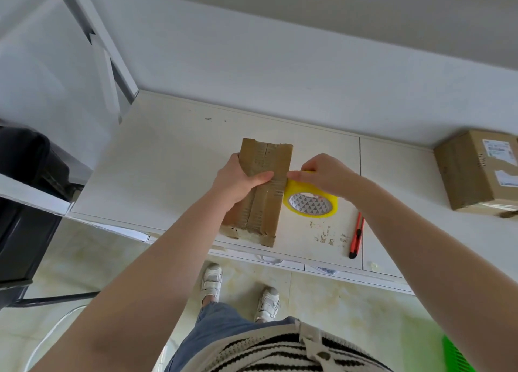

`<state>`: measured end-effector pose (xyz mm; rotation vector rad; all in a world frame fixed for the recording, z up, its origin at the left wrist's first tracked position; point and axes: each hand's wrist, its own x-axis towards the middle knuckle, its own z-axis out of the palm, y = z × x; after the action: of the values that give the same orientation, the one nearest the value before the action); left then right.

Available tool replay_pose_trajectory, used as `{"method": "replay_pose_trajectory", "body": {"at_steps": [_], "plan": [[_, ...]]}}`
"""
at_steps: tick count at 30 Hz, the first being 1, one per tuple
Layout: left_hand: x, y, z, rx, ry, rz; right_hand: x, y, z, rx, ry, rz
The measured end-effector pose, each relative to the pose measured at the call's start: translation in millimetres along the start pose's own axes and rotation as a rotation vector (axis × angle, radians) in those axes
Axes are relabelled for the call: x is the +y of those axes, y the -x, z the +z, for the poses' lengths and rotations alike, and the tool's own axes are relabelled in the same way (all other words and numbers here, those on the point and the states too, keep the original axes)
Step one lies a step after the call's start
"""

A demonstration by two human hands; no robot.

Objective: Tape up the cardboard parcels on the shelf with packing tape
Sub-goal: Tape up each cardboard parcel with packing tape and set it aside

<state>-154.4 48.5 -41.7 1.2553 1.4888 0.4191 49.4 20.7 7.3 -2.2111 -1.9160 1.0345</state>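
A long brown cardboard parcel [265, 200] lies on the white shelf [157, 170], its top flaps meeting along a centre seam. My left hand [238, 182] grips its left side, thumb laid across the top. A yellow roll of packing tape [309, 203] rests against the parcel's right edge. My right hand [322, 175] holds the roll from above, with its thumb pressing near the parcel's right edge where the tape meets the cardboard.
An orange utility knife [356, 235] lies right of the tape near the shelf's front edge. A second cardboard box [473, 172] with labels stands at the far right. White shelf frame uprights [109, 72] rise at back left. A black object [25, 203] sits left.
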Motion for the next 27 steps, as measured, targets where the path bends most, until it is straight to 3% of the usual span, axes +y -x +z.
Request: {"method": "replay_pose_trajectory", "body": {"at_steps": [4, 8, 13, 17, 21, 27], "plan": [[-6, 7, 9, -0.074, 0.270, -0.042, -15, 10, -29, -0.008, 0.121, -0.081], [-9, 8, 3, -0.105, 0.318, -0.045, -23, 10, -31, -0.032, 0.068, -0.096], [3, 15, 4, 0.014, -0.186, 0.157, -29, 11, -29, -0.012, 0.078, -0.111], [3, 31, 26, 0.098, -0.429, 0.186, -35, 12, -27, -0.029, 0.099, -0.120], [-4, 26, 25, 0.114, -0.468, 0.189, -33, 10, -36, -0.016, 0.048, -0.127], [-2, 26, 23, 0.068, -0.499, 0.178, -31, 13, -34, 0.055, 0.188, -0.070]]}}
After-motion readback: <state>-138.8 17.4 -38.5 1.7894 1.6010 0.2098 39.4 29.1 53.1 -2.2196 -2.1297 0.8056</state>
